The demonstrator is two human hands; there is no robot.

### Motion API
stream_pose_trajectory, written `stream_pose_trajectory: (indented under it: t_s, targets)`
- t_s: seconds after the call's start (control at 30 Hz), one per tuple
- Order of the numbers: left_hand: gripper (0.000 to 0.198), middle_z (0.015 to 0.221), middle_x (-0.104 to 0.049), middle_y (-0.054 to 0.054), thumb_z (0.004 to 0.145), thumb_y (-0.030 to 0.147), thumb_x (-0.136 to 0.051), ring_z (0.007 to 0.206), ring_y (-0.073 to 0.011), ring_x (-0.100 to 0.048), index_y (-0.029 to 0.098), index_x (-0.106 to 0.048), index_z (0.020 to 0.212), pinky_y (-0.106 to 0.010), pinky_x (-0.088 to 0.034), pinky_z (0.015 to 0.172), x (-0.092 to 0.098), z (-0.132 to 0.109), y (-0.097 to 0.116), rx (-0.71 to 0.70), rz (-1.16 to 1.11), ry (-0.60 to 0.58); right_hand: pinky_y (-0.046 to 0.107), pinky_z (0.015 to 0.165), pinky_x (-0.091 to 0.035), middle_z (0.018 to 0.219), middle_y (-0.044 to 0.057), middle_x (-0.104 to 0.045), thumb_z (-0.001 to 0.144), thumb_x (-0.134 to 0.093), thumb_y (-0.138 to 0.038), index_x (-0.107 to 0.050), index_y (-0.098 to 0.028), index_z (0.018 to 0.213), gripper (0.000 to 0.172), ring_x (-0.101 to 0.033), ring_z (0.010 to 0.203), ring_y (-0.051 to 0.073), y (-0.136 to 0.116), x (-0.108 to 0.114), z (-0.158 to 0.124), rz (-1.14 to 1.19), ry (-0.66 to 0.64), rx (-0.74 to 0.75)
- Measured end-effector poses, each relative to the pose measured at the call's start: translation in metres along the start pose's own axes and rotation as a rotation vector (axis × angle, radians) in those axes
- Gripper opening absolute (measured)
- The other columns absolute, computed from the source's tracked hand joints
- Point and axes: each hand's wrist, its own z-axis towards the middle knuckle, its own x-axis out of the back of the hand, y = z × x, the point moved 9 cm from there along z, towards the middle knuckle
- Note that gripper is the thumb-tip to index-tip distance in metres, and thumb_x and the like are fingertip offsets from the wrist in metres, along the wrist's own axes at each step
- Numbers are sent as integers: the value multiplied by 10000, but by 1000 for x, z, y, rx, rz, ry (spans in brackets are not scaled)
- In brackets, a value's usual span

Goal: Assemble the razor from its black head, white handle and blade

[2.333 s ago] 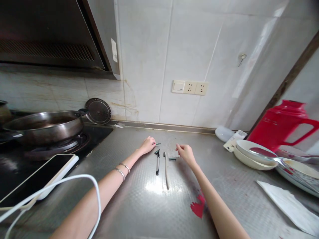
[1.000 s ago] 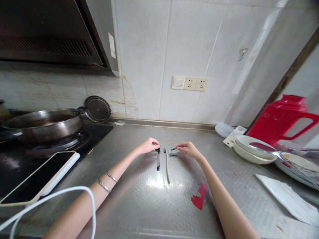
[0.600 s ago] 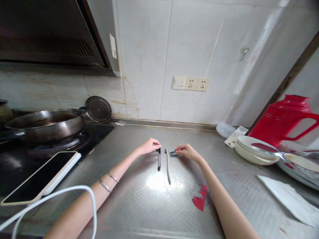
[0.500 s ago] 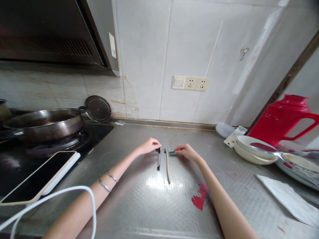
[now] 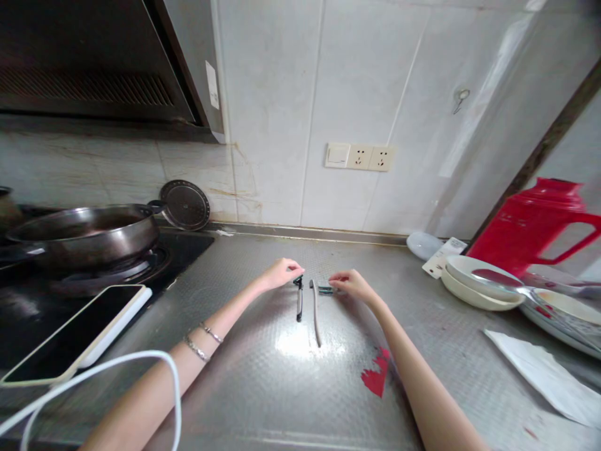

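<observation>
My left hand (image 5: pixel 283 274) has its fingertips pinched at the black head of a slim razor-like tool (image 5: pixel 299 307), whose silver and black handle lies toward me on the metal counter. To its right, untouched, is a thin grey rod (image 5: pixel 316 319) with a dark tip at its far end. My right hand (image 5: pixel 352 285) pinches the right end of a small flat piece with dark green edges (image 5: pixel 325 287); its fingers cover part of it. Both hands rest low over the counter, on either side of the rod.
A torn red scrap (image 5: pixel 375 374) lies near my right forearm. At left are a phone (image 5: pixel 75 332), a white cable (image 5: pixel 159 355) and a steel pan (image 5: pixel 94 238) on the stove. Stacked bowls (image 5: pixel 479 291), a red thermos (image 5: pixel 526 225) and white paper (image 5: pixel 544 376) occupy the right.
The fingers of my left hand have risen slightly, showing more of the tool's black head. By my right hand, more of the green-edged piece shows, turned flatter. The rod has barely shifted.
</observation>
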Motion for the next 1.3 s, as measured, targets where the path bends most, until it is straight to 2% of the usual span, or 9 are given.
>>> stream_pose_trajectory:
  t_s: [0.17,0.23,0.37,0.57,0.73,0.83,0.97,1.17,1.3]
  targets:
    - [330,732,-676,-63,795,379,-466,702,-151,-593,117,-656,728,-246,-438,653,18,2,0,71,13,62,199,493,-333,528,25,-602,768,-474,-454,-649,-112,611,415,-513,517,112,-43,3,-4,-157,39,-53]
    - [337,678,-649,-57,799,380,-443,634,-136,-579,113,-630,714,-225,-432,565,22,0,-2,144,-47,43,193,490,-345,506,32,-603,786,-453,-425,-639,-118,606,401,-508,485,102,-65,-11,-8,-189,-53,-100]
    - [301,613,-602,-31,788,366,-446,527,-100,-536,117,-590,699,-186,-396,459,22,-11,0,242,-141,-33,209,495,-384,509,83,-632,775,-466,-386,-646,-110,600,372,-555,489,131,-92,-56,-20,-342,-365,-195]
    - [303,562,-561,-9,781,385,-460,476,-82,-504,125,-562,664,-180,-387,430,27,-24,2,257,-165,-55,248,613,-453,639,128,-690,758,-501,-295,-681,-86,817,282,-655,685,206,-100,-84,-18,-531,-376,-244]
    - [327,544,-533,7,791,421,-446,420,-73,-476,132,-554,682,-181,-372,396,27,-32,1,256,-151,-57,216,555,-436,675,130,-698,721,-493,-193,-694,-90,748,228,-648,628,176,-99,-91,-15,-512,-377,-229]
    - [329,546,-541,9,801,434,-418,409,-81,-479,141,-551,731,-182,-352,381,21,-36,4,261,-82,-26,202,539,-411,668,107,-697,730,-482,-225,-694,-116,707,240,-634,629,162,-99,-74,-17,-491,-295,-189]
    - [335,562,-585,-16,802,423,-407,435,-104,-508,144,-580,735,-202,-352,422,-5,-43,13,275,108,-49,197,509,-370,528,87,-642,785,-442,-311,-647,-129,541,367,-581,517,131,-81,-23,-27,-449,-128,-124]
    - [385,694,-670,-81,777,473,-447,666,-179,-618,156,-639,669,-246,-396,579,-53,-57,30,273,397,-100,201,503,-312,592,85,-647,792,-455,-331,-652,-134,610,333,-578,568,131,7,68,-65,-603,50,-256]
    - [390,731,-682,-106,754,496,-469,718,-224,-639,167,-665,682,-281,-424,617,-70,-63,34,329,518,-155,211,506,-287,647,88,-656,786,-483,-355,-649,-137,633,314,-577,603,136,59,95,-89,-671,53,-338]
